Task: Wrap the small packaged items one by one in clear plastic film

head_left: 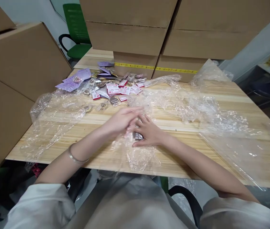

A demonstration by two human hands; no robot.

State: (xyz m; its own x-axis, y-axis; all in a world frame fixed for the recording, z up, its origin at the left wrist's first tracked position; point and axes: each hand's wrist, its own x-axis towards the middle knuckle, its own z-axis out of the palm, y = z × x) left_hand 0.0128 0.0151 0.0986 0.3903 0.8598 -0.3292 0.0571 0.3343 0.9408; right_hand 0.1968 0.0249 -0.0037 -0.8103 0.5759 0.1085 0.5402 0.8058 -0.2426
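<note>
Both hands, left [122, 121] and right [149, 132], grip a small dark packet [138, 136] inside clear plastic bag [135, 152].

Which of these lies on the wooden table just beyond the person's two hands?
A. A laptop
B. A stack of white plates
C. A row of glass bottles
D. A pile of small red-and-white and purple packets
D: a pile of small packets lies on the table, beyond the left hand and right hand, among clear plastic wrap.
</note>
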